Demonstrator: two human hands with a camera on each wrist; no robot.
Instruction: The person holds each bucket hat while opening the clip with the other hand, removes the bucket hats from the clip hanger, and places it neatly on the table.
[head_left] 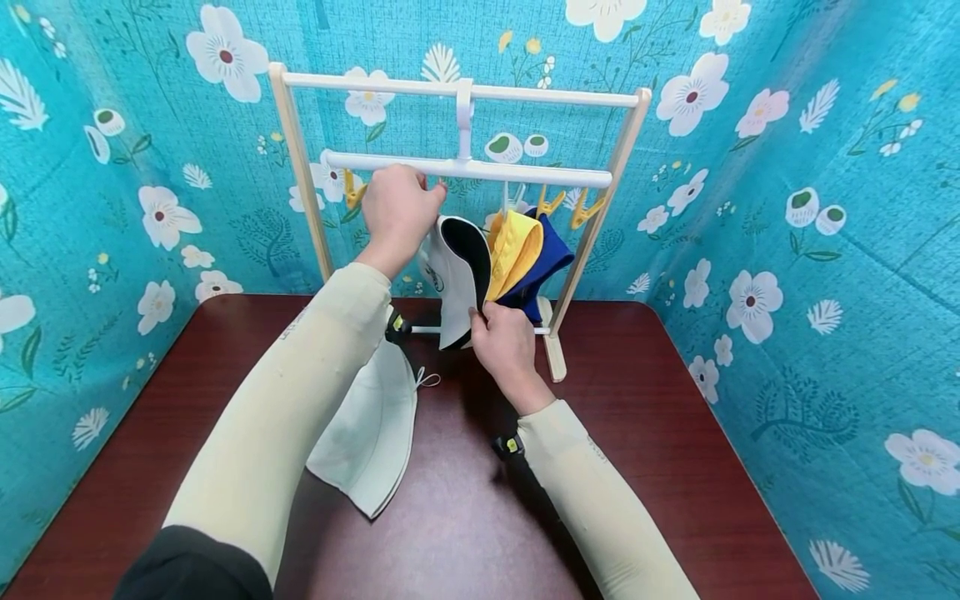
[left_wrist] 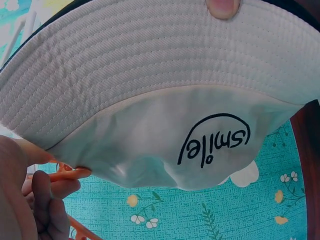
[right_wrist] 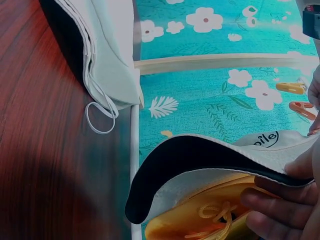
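A white bucket hat with a black lining and "smile" lettering hangs below the white hanger bar. My right hand pinches its brim, thumb on the white face in the right wrist view. Up at the bar, my left hand grips an orange clothespin at the hat's edge; its fingers partly hide the clip. Right of this hat hang a yellow hat with a cord bow and a dark blue hat.
A wooden rack carries the hanger by its hook. Yellow clothespins dangle at the bar's right end. Another pale hat with a cord loop lies on the dark red table. Floral blue cloth surrounds the table.
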